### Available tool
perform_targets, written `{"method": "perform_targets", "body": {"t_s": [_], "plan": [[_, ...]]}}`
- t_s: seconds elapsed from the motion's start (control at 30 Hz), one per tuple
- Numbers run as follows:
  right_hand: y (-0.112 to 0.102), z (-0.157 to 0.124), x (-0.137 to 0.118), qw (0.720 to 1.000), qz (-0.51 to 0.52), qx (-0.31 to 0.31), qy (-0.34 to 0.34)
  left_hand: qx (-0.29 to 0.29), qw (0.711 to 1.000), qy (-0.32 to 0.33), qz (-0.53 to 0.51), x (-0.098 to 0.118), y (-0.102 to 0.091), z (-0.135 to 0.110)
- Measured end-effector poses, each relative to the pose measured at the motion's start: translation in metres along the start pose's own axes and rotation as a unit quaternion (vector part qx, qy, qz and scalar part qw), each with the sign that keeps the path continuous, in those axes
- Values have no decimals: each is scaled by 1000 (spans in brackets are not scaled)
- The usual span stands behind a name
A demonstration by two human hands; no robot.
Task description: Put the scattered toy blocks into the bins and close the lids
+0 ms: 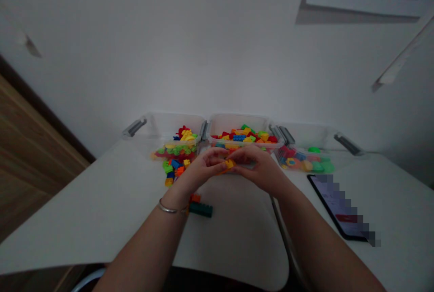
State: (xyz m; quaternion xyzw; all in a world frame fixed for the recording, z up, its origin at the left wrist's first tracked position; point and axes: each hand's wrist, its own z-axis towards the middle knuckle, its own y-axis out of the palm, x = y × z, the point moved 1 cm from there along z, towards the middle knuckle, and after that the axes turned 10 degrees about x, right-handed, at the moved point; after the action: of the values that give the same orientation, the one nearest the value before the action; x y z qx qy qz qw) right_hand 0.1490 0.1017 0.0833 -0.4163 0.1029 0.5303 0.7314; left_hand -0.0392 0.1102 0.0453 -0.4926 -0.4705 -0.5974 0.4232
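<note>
My left hand (200, 170) and my right hand (259, 167) meet over the white table (101, 206), fingers pinched together around a small yellow and orange brick piece (229, 164). A silver bangle circles my left wrist. Below my left wrist lies a dark green brick with an orange one on top (200, 208). A loose pile of coloured bricks (174, 170) sits just left of my left hand.
Three clear plastic bins stand in a row against the wall: the left one (179, 140), the middle one (242, 136) with bricks, the right one (307, 158) with round pieces. A tablet (342, 206) lies at the right. A wooden panel stands far left.
</note>
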Motion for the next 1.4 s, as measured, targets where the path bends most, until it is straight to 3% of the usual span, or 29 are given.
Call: {"method": "perform_targets", "body": {"t_s": [0.17,0.27,0.37,0.43,0.7,0.8,0.9,0.93,1.03,1.13,1.27,1.4], "plan": [[-6,2,6,998,37,50,-2,35,998,28,35,-1,-1,1],[-19,3,15,988,-4,153,-5,70,997,37,26,-1,-2,2],[-32,4,26,955,-88,282,-2,97,994,40,9,-1,-3,4],[-36,5,35,934,-134,331,-6,106,993,46,6,-1,-3,4],[-24,5,59,931,-227,286,27,157,978,136,35,6,-4,3],[-20,4,59,932,-252,260,21,182,964,169,99,15,-11,-2],[-18,4,58,934,-281,218,6,193,927,176,268,20,-27,-17],[-18,4,58,934,-291,207,1,175,901,176,357,20,-32,-25],[-17,3,56,934,-302,191,-4,122,779,126,602,9,-48,-53],[-16,2,55,933,-301,197,-2,99,698,26,708,-11,-55,-75],[-12,-1,55,923,-311,227,-13,130,666,-10,734,-32,-53,-84],[-7,-4,54,914,-326,238,-48,137,688,40,711,-42,-47,-81]]}}
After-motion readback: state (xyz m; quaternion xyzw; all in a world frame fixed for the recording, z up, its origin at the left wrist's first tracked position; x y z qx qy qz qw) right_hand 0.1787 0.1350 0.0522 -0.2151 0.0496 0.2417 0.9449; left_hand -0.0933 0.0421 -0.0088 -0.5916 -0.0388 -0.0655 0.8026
